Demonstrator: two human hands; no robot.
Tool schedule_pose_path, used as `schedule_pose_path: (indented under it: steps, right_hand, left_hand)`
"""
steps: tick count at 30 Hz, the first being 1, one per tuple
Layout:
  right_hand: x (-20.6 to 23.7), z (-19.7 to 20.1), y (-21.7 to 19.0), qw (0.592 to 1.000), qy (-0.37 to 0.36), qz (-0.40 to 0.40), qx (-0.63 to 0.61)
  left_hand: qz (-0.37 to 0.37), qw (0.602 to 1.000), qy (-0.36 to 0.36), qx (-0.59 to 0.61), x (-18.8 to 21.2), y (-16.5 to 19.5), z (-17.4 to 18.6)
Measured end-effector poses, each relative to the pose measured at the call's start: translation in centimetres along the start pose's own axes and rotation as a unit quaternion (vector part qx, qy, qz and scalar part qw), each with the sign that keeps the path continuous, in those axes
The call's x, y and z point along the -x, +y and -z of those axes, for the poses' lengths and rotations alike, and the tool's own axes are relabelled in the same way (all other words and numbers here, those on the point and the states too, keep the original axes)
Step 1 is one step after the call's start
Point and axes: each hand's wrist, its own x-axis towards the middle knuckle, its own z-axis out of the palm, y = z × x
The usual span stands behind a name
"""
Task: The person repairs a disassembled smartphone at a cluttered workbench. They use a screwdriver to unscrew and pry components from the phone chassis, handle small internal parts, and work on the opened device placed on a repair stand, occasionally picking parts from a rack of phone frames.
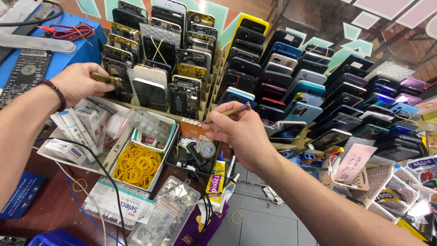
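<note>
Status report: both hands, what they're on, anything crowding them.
Left hand gripping a phone at the rack. Right hand pinching a thin tool. Parts trays crowd below.

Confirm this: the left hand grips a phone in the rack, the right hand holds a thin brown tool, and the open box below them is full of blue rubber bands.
Wrong colour. The head view shows the rubber bands are yellow, not blue. The rest stands: left hand on a phone, right hand holding the thin brown tool.

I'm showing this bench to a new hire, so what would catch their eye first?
First, the rack of phones standing in tight rows across the back. Next, the box of yellow rubber bands at front left. The left hand grips a gold phone frame at the rack, while the right hand holds a thin brown tool.
</note>
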Motion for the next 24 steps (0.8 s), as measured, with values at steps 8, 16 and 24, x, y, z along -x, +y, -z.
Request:
schedule_pose_path:
  steps: [8, 16, 24]
  right_hand:
    - [-0.5, 1.2, 0.5, 1.0, 0.016, -0.013, -0.001]
    - [-0.6, 0.7, 0.6, 1.0, 0.019, -0.006, -0.013]
    - [0.4, 1.8, -0.8, 0.997, 0.061, -0.039, 0.003]
  left_hand:
    - [-0.144, 0.924, 0.214, -0.283, 0.0, 1.4, -0.7]
    - [-0.177, 0.933, 0.287, -0.126, -4.6, 4.6, -1.1]
    - [-0.109, 0.98, 0.165, -0.011, -3.5, 5.9, -1.4]
